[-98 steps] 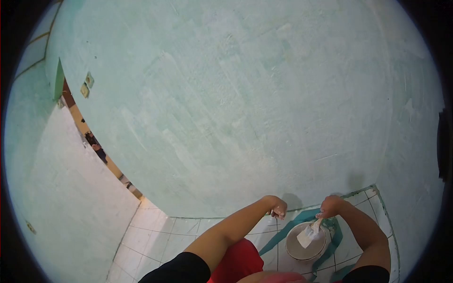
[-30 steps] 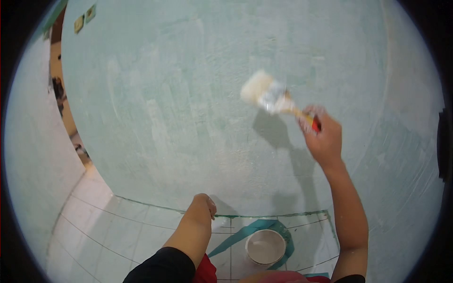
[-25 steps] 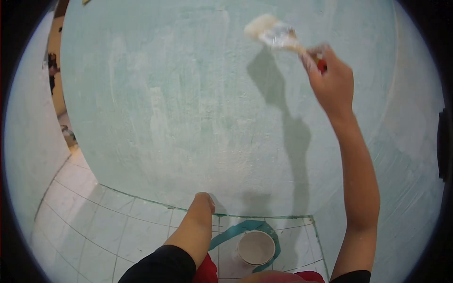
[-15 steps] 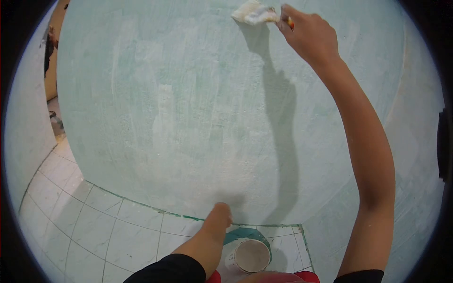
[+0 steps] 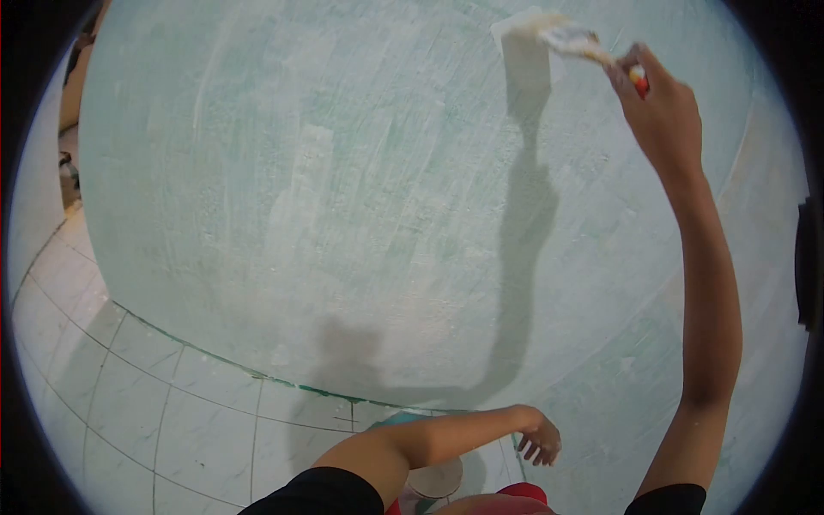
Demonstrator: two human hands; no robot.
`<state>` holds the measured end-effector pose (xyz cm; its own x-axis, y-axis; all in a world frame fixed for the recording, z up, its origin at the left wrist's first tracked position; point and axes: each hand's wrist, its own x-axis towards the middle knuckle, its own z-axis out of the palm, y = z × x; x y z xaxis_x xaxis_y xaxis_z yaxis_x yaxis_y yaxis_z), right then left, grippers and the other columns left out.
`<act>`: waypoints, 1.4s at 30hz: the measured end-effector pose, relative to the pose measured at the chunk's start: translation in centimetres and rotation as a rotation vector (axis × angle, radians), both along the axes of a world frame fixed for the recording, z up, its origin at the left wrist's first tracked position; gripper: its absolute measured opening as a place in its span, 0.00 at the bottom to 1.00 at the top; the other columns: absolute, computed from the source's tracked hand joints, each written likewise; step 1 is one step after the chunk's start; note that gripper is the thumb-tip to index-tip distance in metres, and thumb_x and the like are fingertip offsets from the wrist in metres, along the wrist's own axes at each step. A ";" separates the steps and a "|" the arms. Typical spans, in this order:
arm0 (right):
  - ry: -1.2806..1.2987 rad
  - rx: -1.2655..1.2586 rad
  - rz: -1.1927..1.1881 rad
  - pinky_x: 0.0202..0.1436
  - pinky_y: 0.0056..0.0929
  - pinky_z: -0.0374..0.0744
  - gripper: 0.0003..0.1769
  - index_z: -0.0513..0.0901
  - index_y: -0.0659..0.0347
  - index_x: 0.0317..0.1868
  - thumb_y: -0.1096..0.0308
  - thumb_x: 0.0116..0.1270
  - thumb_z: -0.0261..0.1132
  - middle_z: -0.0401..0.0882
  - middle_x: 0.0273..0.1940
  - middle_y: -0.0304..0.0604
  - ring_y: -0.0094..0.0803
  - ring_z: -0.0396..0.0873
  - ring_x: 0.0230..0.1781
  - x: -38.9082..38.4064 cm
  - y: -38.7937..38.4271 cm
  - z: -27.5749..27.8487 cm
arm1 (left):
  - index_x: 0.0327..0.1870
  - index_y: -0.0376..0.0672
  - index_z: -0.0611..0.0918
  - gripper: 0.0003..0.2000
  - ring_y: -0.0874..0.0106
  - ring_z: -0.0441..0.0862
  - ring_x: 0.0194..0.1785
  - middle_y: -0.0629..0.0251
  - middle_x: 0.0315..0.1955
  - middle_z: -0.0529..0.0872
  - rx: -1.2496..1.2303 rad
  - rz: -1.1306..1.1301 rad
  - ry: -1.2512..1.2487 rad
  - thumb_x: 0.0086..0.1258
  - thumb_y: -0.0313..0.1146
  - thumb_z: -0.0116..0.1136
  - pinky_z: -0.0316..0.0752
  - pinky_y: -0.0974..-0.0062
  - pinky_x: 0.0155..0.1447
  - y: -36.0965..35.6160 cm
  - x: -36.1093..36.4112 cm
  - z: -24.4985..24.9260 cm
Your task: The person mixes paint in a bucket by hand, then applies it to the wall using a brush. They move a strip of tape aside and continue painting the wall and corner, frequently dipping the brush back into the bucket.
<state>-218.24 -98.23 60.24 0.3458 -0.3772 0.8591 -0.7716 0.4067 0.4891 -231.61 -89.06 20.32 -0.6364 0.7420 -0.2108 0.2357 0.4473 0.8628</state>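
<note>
High on the pale green wall [image 5: 386, 172], my right hand [image 5: 668, 116] is closed round the handle of a paintbrush [image 5: 573, 39]. Its bristles carry white paint and are blurred, right at a fresh white patch on the wall. Red and yellow show at the handle's end. Low down, my left hand [image 5: 541, 436] hangs with its fingers loosely apart and nothing in them. Beneath the left forearm stands a white bucket [image 5: 436, 479], partly hidden by that arm. Behind the bucket, a bit of teal material [image 5: 400, 419] peeks out on the floor.
White tiles [image 5: 206, 429] cover the floor, with a green-stained edge along the wall's foot. Another wall joins at a corner on the right. At the far left, an opening [image 5: 73, 112] shows brown items beyond. Arm shadows fall on the wall.
My right hand and the brush have moved right and slightly down. My left hand has swung right across the bucket, its fingers now visible. The view has shifted a little.
</note>
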 end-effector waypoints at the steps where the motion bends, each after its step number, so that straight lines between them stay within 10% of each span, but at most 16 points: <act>1: 0.007 0.006 -0.007 0.27 0.31 0.73 0.12 0.77 0.53 0.38 0.53 0.66 0.61 0.77 0.21 0.46 0.33 0.76 0.19 0.6 -0.9 1.0 | 0.58 0.45 0.75 0.23 0.57 0.81 0.44 0.53 0.47 0.81 0.006 -0.007 0.007 0.63 0.46 0.52 0.77 0.59 0.46 0.9 0.3 0.0; 10: -0.274 -0.067 0.011 0.36 0.38 0.77 0.14 0.77 0.66 0.39 0.60 0.67 0.59 0.81 0.33 0.52 0.43 0.81 0.33 3.0 -3.2 1.6 | 0.53 0.46 0.79 0.19 0.61 0.83 0.40 0.57 0.43 0.84 -0.370 0.175 0.080 0.64 0.42 0.50 0.78 0.60 0.42 -1.9 -1.2 -4.1; 12: 0.080 -0.078 -0.193 0.30 0.43 0.76 0.12 0.74 0.51 0.44 0.54 0.70 0.53 0.80 0.26 0.50 0.43 0.81 0.25 0.0 -4.5 -0.7 | 0.52 0.44 0.78 0.19 0.59 0.83 0.38 0.52 0.43 0.83 -0.344 0.199 -0.007 0.62 0.40 0.51 0.77 0.56 0.44 -3.6 -3.7 -7.5; 19: -0.136 0.490 -0.353 0.19 0.39 0.74 0.11 0.71 0.61 0.47 0.65 0.68 0.52 0.77 0.18 0.48 0.42 0.77 0.16 2.2 0.9 -15.5 | 0.54 0.50 0.79 0.19 0.61 0.83 0.42 0.57 0.45 0.84 -0.490 0.008 -0.095 0.62 0.41 0.52 0.76 0.59 0.45 -11.3 -5.2 -13.7; 26: -0.372 0.994 -0.415 0.34 0.42 0.78 0.11 0.74 0.63 0.43 0.66 0.65 0.55 0.79 0.29 0.55 0.47 0.81 0.33 3.9 1.8 -14.6 | 0.48 0.53 0.82 0.14 0.69 0.81 0.45 0.67 0.44 0.84 -0.652 -0.044 -0.041 0.64 0.40 0.51 0.74 0.61 0.49 -12.6 -7.1 -19.7; 30: -0.308 0.744 -0.322 0.37 0.41 0.77 0.12 0.79 0.65 0.40 0.64 0.65 0.57 0.80 0.31 0.50 0.44 0.81 0.33 3.0 -1.4 -9.0 | 0.45 0.59 0.84 0.12 0.71 0.81 0.46 0.70 0.44 0.85 -0.721 -0.419 0.127 0.60 0.39 0.54 0.74 0.61 0.47 -10.3 -12.3 -23.0; 36: 0.044 0.409 -0.230 0.45 0.42 0.78 0.14 0.77 0.63 0.49 0.65 0.67 0.55 0.80 0.42 0.55 0.46 0.80 0.43 4.7 -2.7 6.2 | 0.39 0.59 0.86 0.10 0.70 0.80 0.43 0.70 0.45 0.84 -0.743 -0.143 -0.058 0.57 0.39 0.58 0.75 0.57 0.43 -7.9 -12.9 -21.7; 42: 0.043 0.005 -0.225 0.45 0.43 0.77 0.18 0.75 0.71 0.50 0.63 0.69 0.54 0.80 0.41 0.59 0.50 0.79 0.42 13.7 -2.1 7.8 | 0.41 0.58 0.84 0.12 0.66 0.80 0.43 0.72 0.45 0.84 -0.577 -0.246 -0.006 0.56 0.34 0.59 0.73 0.54 0.42 -9.6 -9.0 -16.6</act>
<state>-204.59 -100.29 68.01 0.2887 -0.4532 0.8434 -0.6405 0.5633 0.5220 -240.62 -98.63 3.74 -0.4593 0.6323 -0.6239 0.3869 0.7747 0.5002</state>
